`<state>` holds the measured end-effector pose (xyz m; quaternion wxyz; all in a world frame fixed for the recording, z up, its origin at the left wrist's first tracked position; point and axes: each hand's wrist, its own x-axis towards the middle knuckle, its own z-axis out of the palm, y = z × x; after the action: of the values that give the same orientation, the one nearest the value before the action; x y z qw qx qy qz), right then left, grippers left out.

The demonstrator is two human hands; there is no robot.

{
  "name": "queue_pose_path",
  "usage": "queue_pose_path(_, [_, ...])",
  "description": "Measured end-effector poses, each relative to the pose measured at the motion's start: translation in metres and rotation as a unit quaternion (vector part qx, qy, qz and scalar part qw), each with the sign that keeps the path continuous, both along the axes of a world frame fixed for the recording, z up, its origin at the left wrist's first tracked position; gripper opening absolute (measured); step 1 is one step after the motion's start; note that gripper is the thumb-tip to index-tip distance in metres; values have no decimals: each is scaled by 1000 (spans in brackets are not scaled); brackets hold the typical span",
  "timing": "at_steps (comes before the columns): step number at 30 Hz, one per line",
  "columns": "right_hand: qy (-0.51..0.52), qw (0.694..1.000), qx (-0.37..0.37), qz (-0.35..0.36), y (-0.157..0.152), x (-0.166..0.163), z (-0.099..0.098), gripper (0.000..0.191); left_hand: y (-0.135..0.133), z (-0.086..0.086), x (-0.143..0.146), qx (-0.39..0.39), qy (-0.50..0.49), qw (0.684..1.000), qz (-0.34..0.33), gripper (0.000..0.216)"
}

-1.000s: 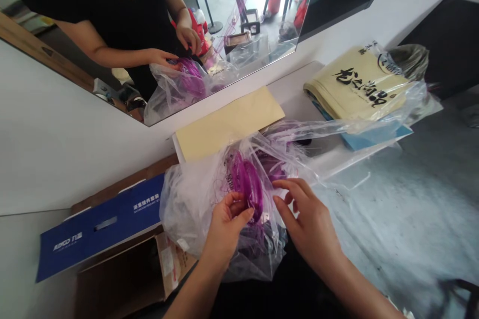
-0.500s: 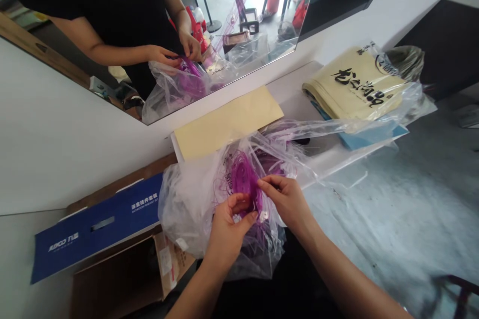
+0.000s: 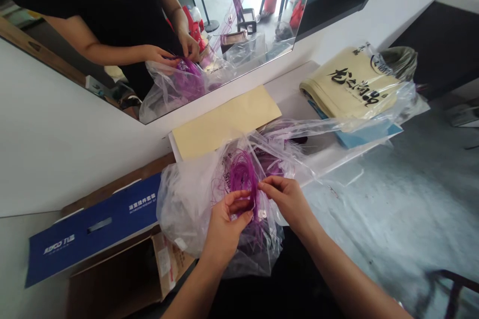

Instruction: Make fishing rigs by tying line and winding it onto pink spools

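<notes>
A tangled bundle of thin purple strands [image 3: 241,172] lies looped on a clear plastic bag [image 3: 187,199]. My left hand [image 3: 230,217] curls around the near side of the bundle, its fingers and thumb closed on some strands. At the right side of the bundle, my right hand [image 3: 284,199] pinches strands between thumb and forefinger. Single strands stray out over the plastic to the left and below the hands. More purple strands show under the plastic behind my right hand.
A mirror [image 3: 224,20] hangs on the wall ahead. A yellow sheet [image 3: 224,122] lies on the white ledge, with a plastic-wrapped cream bag [image 3: 352,84] to the right. At left are a blue box [image 3: 93,229] and an open cardboard box [image 3: 116,274].
My hands stay on the purple strands with only slight finger shifts. The whole scene has moved a little to the left as the camera turned.
</notes>
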<state>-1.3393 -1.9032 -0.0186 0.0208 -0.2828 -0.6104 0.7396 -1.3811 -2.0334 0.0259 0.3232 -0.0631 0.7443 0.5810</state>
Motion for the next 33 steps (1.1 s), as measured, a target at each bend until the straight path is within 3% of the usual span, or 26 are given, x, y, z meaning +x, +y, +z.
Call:
queue_pose_path(8, [-13, 996, 37, 76, -6, 4, 8, 32, 2, 1, 2, 10, 11, 1000, -14, 28])
queue_pose_path(13, [3, 994, -105, 35, -5, 1, 6, 29, 3, 3, 1, 45, 1, 999, 26, 15])
queue_pose_path(16, [-8, 991, -132, 16, -1, 0, 7, 29, 0, 5, 0, 56, -12, 998, 38, 11])
queue_pose_path(20, [0, 993, -112, 28, 1, 0, 7, 29, -1, 6, -1, 77, -22, 995, 53, 17])
queue_pose_path(26, [36, 996, -63, 61, -7, 1, 8, 30, 9, -3, 0, 29, -10, 998, 54, 34])
queue_pose_path(29, [35, 997, 5, 62, -8, 5, 9, 27, 11, -10, 1, 24, -15, 999, 40, 34])
queue_pose_path(33, [3, 996, 84, 12, -2, 13, 6, 25, 7, -16, 1, 12, -11, 999, 49, 30])
